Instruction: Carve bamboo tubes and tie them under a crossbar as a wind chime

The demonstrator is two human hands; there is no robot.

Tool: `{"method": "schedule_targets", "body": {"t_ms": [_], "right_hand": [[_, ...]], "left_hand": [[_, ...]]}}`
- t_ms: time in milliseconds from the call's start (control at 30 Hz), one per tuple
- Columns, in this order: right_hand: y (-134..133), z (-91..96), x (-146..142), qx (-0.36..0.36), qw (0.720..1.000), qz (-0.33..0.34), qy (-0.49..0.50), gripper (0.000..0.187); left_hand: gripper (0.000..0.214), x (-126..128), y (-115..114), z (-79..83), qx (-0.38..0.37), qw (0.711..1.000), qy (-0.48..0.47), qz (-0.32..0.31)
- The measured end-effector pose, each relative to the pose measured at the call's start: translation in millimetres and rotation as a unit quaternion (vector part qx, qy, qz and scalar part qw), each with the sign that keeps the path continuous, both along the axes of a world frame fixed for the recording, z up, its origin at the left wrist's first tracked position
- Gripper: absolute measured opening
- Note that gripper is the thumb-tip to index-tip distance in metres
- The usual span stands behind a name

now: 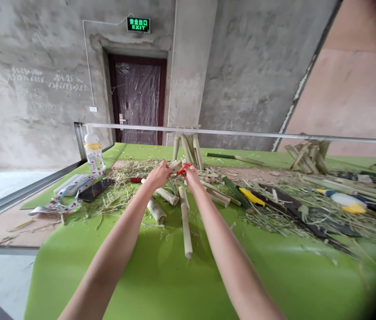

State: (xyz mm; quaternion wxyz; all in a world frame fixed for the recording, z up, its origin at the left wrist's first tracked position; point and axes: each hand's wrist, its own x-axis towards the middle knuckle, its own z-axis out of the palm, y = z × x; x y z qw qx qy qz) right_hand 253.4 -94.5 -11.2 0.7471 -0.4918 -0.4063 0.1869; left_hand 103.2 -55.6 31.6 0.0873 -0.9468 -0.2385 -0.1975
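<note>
1. Short pale bamboo segment (pixel 175 166) sits gripped in the left hand (pixel 159 174), fingers closed around it, above a heap of dry shredded fibres (pixel 131 171).
2. Just beside it, the right hand (pixel 190 174) is closed on a slim red-handled tool (pixel 184 169).
3. Smooth green counter (pixel 108 284) spreads open toward the person, with a long ridged bamboo stick (pixel 186 226) lying on it.
4. Straight grey metal rail (pixel 241 133) crosses beyond the hands along the far edge.

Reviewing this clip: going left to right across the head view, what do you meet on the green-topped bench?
Plastic bottle → left hand → short bamboo piece → right hand gripping a red-handled tool → yellow-handled tool → white-and-yellow object
</note>
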Motion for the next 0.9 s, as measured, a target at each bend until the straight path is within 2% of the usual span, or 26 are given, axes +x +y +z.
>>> {"method": "schedule_targets", "body": {"t_ms": [133, 367, 700, 900], "right_hand": [[7, -1.3, -6, 0.011, 1.0, 0.008, 0.0, 0.051], [6, -2.3, -9, 0.023, 0.999, -0.046, -0.007, 0.045], [0, -3.3, -9, 0.042, 0.994, -0.074, 0.068, 0.036], [-8, 4.9, -2, 0.027, 0.99, -0.086, 0.109, 0.031]], "left_hand": [[0.029, 2, 2, -1.2, 0.008, 1.0, 0.0, 0.002], [0.029, 3, 4, -2.9, -0.012, 1.0, -0.006, 0.0], [0.03, -1, 3, 2.5, -0.037, 0.999, -0.034, -0.004], [0.03, -5, 8, 3.7, -0.064, 0.996, -0.062, 0.004]]}}
